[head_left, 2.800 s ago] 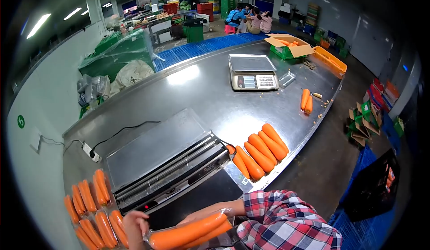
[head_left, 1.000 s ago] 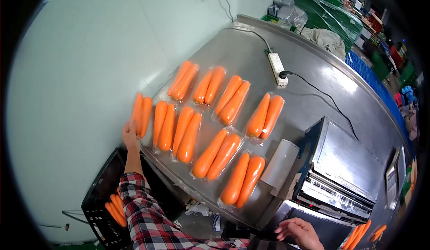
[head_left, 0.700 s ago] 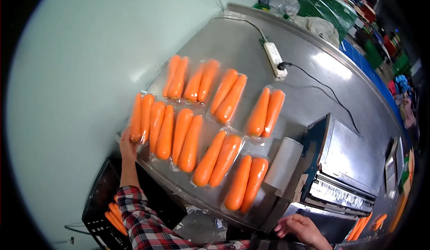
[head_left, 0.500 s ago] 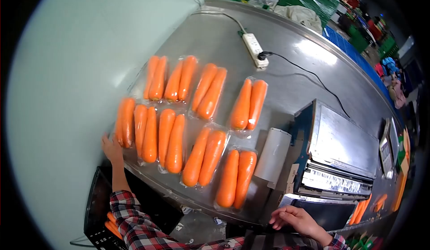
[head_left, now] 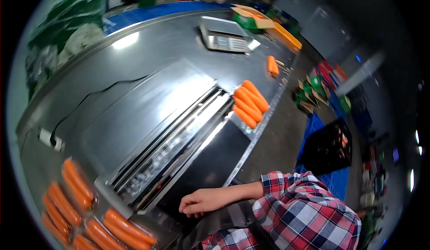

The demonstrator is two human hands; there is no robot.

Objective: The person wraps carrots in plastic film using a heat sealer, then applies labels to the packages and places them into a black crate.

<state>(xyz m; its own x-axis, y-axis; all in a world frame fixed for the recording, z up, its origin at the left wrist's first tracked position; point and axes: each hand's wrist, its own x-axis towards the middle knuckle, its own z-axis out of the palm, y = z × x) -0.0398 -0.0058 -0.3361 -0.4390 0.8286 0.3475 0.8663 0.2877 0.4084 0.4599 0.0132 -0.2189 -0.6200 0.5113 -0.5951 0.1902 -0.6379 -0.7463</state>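
My right hand (head_left: 199,203) hovers in front of my body at the near edge of the black plate (head_left: 206,169) of a film-wrapping machine (head_left: 170,156). Its fingers are loosely bent, and nothing shows in them. Film-wrapped carrots (head_left: 127,228) lie in packs at the lower left of the steel table, several of them in view. Beyond the machine's right end sit several loose carrots (head_left: 246,102) side by side. My left hand is out of view.
A weighing scale (head_left: 226,37) stands on the steel table (head_left: 152,48) at the far side. Carrot pieces (head_left: 272,66) lie near its right edge. A white power strip (head_left: 50,139) with a black cable is at left. A black crate (head_left: 329,147) stands off the table at right.
My view has swung to the right, bringing the scale and loose carrots nearer the middle. My left hand has left the view. The right hand remains empty, its fingers bent.
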